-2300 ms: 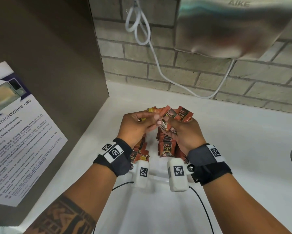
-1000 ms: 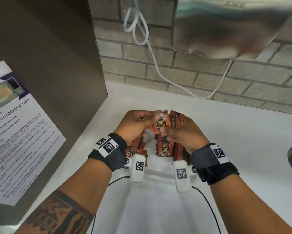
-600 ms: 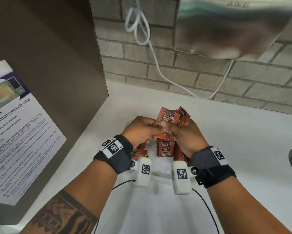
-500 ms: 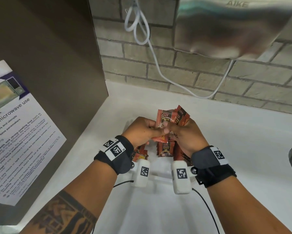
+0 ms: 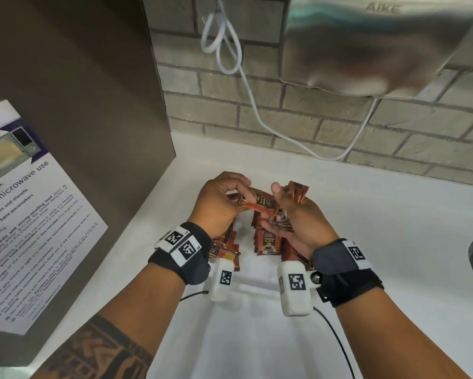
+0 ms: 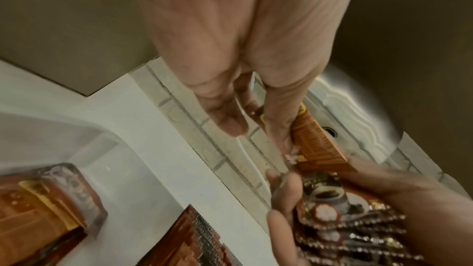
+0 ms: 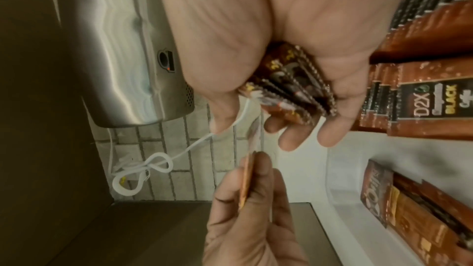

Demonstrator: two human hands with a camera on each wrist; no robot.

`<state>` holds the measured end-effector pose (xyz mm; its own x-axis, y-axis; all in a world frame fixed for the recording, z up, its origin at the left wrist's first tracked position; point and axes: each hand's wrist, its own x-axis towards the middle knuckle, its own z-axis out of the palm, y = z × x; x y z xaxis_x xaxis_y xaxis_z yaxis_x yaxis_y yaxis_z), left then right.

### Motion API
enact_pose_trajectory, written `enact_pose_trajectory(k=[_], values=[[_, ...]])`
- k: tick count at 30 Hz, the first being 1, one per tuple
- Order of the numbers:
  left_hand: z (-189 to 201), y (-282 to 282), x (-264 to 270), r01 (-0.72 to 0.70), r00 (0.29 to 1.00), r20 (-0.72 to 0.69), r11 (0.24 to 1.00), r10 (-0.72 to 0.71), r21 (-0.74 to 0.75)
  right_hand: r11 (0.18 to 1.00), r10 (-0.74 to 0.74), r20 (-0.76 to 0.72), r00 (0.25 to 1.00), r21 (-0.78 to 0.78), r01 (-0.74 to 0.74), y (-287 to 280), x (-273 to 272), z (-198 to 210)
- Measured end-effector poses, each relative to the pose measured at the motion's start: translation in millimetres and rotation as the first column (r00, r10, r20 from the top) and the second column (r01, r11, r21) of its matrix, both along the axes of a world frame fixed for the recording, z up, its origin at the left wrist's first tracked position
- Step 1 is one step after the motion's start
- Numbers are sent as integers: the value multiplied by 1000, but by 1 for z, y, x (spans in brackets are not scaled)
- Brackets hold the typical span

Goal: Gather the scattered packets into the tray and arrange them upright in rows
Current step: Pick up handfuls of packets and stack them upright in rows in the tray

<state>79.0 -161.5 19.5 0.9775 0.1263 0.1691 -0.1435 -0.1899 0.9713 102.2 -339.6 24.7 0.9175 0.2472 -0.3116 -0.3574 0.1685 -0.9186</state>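
Left hand (image 5: 219, 199) pinches a single coffee packet (image 5: 257, 201) by its end; right hand (image 5: 298, 214) fingers curl round a fanned packet bundle (image 7: 289, 92) above the tray (image 5: 257, 283).

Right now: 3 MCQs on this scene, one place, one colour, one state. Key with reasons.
1. Where do the packets already in the tray stand?
A. flat on the counter
B. upright in rows below the hands
C. in the sink

2. What colour is the cable hanging on the brick wall?
A. black
B. red
C. white

3. What is the right hand doing?
A. gripping a fanned bundle of packets
B. resting empty on the counter
C. pressing the hand dryer

Key: B, the head view shows the tray packets standing in rows under the wrists; C, the looped cable reads white against the bricks; A, the right wrist view shows fingers curled round the bundle, while the left hand pinches a single packet.
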Motion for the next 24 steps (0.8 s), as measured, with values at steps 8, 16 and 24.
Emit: enact_pose_trajectory(k=[8,16,24], values=[[-5,8,0,96,993,-63,995,-98,-33,1000,8,58,998,3,-8,-2,4,-1],[0,12,2,112,988,-91,980,-127,-163,998,-5,10,1000,56,5,-7,1,1],[10,-14,-8,217,960,-122,946,-251,-242,991,3,-40,999,132,2,4,-1,6]])
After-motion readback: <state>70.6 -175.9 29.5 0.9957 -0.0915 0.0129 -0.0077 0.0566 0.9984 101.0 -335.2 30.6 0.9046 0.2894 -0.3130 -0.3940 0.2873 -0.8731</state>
